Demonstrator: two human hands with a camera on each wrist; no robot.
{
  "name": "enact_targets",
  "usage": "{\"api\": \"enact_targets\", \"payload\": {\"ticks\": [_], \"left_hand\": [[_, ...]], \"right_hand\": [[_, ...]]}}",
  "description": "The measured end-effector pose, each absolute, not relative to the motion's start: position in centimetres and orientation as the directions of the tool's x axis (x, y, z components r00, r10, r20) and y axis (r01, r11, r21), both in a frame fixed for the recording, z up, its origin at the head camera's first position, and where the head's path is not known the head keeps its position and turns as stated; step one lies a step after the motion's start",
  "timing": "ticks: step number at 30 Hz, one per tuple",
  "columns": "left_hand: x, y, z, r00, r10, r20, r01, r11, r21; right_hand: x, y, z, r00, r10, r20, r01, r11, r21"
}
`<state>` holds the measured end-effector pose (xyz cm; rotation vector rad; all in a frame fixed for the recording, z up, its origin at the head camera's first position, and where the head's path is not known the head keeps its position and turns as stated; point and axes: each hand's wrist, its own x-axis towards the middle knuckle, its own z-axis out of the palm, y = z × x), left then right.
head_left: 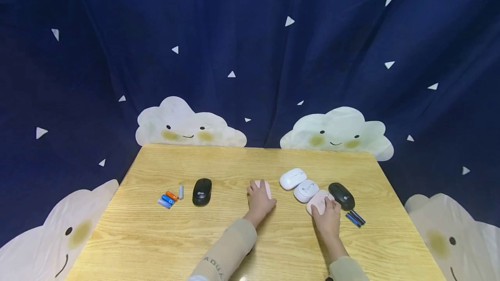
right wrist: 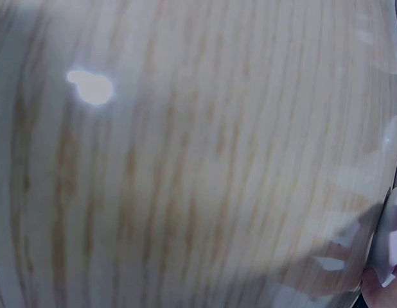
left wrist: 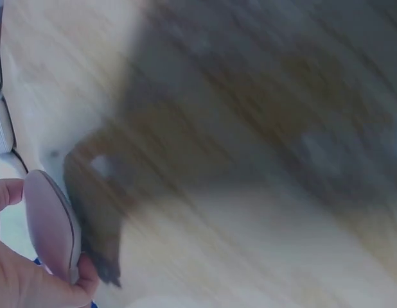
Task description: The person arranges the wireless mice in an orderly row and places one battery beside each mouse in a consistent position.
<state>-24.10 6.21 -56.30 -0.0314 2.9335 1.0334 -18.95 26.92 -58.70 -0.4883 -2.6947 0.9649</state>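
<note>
So both hands are working a pink mouse each here. The left hand point(head_left: 259, 200) is holding the mid-desk pink mouse point(head_left: 267, 187), roughly halfway between the left and right edges of the desk point(head_left: 164, 246). The right hand point(head_left: 328, 220) is handling the other pink mouse point(head_left: 318, 200), over toward the right edge, where it's sitting between the nearer white mouse point(head_left: 306, 191) and the right-hand black mouse point(head_left: 341, 196). I can't tell if it's actually touching either one.

If you're doing this bit, I'd be keeping that right one low and nudging it gently, since its neighbours are so close that a hard shove would probably be knocking them crooked. I'd also be watching the dark batteries point(head_left: 355, 218) just nearer than the black mouse; they look like they'd be rolling toward the right edge if bumped.

Grip-wise: the left thumb and fingers are curling round the rim of their mouse, opened about as far as its body and no more. The right is doing much the same, thumb on one side, fingertips on the other. Side holds seem the way to go, as they're leaving the buttons alone. Whether the left one is resting on the wood, I can't tell.
</note>
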Motion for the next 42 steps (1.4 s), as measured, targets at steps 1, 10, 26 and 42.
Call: {"api": "enact_targets", "payload": {"ticks": [1, 10, 26, 42], "left_hand": [[-24.2, 5.9, -56.2, -1.0, 0.006, -0.02, -0.008, 0.781, 0.624], [-25.5, 2.3, -55.7, -0.994, 0.101, 0.047, 0.111, 0.856, 0.505], [-25.7, -2.6, -56.5, -0.996, 0.084, -0.027, 0.059, 0.868, 0.492], [-26.1, -3.2, -56.8, -0.992, 0.053, -0.111, -0.014, 0.848, 0.53]], "right_hand": [[-18.9, 26.9, -58.7, -0.916, 0.386, 0.106, 0.231, 0.726, -0.648], [-18.9, 26.9, -58.7, -0.919, 0.381, 0.097, 0.234, 0.728, -0.645], [-18.9, 26.9, -58.8, -0.91, 0.383, 0.16, 0.198, 0.738, -0.645], [-19.0, 26.9, -58.9, -0.911, 0.387, 0.144, 0.208, 0.732, -0.649]]}}
